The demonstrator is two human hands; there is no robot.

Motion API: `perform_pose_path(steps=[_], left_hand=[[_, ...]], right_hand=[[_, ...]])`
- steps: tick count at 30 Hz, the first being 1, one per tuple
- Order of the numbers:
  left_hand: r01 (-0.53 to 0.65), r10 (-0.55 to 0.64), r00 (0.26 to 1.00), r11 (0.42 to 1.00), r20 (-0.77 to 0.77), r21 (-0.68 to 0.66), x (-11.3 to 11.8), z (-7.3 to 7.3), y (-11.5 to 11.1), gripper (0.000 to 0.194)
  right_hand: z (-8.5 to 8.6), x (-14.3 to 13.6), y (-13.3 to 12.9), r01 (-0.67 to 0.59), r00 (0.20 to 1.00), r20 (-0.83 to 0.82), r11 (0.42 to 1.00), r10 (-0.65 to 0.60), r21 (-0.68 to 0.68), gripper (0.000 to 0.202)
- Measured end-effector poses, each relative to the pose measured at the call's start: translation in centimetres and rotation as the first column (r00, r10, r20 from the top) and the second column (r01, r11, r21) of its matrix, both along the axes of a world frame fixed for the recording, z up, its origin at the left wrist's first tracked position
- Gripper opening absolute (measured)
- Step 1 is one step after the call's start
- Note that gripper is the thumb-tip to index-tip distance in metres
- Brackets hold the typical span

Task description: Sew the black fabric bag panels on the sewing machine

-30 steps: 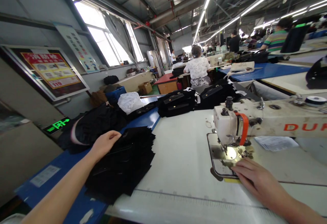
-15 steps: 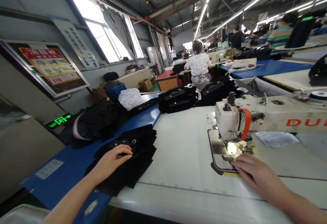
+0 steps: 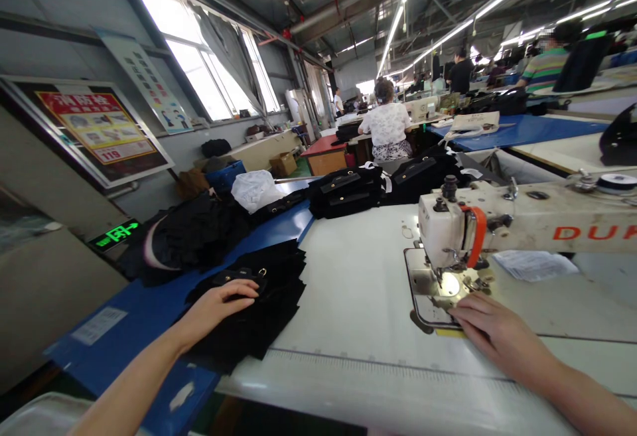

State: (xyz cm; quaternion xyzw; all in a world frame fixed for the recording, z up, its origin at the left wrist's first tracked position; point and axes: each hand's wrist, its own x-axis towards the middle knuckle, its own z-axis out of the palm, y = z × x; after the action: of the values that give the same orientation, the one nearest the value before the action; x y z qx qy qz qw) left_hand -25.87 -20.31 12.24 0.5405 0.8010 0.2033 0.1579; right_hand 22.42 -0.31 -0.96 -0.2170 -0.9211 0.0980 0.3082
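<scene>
My left hand rests on a stack of black fabric pieces at the table's left side, its fingers bent together at a black strap piece with a gold ring. My right hand lies at the front right edge of the metal needle plate of a white sewing machine. Its fingers are pressed together, and whatever they may pinch is too small to make out. The machine's lamp lights the plate under the needle, where no fabric shows.
Black bundles with flaps lie along the table's back edge. A dark fabric pile and a white plastic bag are on the left. Paper lies behind the machine arm. A person in a white patterned top sits ahead.
Both hands stay in nearly the same places, the left still on the black stack and the right still at the needle plate. The view has shifted very slightly.
</scene>
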Motion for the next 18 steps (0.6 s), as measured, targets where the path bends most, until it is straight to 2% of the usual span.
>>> perform_pose_path(steps=[4,7,11,14,16,18], left_hand=[[0.008,-0.008,1.0,1.0,-0.022,0.019,0.1,-0.5,0.0,0.034],[0.028,-0.019,0.987,0.998,-0.159,0.056,0.7,-1.4,-0.4,0.035],[0.101,-0.026,0.881,0.986,-0.473,0.134,1.9,-2.5,-0.8,0.041],[0.149,-0.007,0.819,0.968,-0.573,0.201,1.9,-2.6,-0.4,0.049],[0.079,0.043,0.848,0.975,-0.529,0.206,1.3,-2.1,0.2,0.047],[-0.062,0.141,0.881,0.981,-0.452,0.186,0.6,-0.8,0.8,0.044]], right_hand=[[-0.1,0.0,0.0,-0.003,1.0,0.012,1.0,0.003,-0.001,0.024],[-0.2,0.1,0.1,-0.004,1.0,0.025,1.0,0.004,-0.005,0.024],[-0.4,0.1,0.1,0.001,0.999,0.039,1.0,-0.001,-0.01,0.024],[-0.2,0.0,0.0,0.003,0.999,0.043,1.0,-0.003,-0.015,0.025],[0.1,0.0,-0.1,0.001,0.999,0.05,1.0,0.0,-0.023,0.025],[0.2,-0.1,-0.1,0.001,0.999,0.054,1.0,0.001,-0.031,0.026]])
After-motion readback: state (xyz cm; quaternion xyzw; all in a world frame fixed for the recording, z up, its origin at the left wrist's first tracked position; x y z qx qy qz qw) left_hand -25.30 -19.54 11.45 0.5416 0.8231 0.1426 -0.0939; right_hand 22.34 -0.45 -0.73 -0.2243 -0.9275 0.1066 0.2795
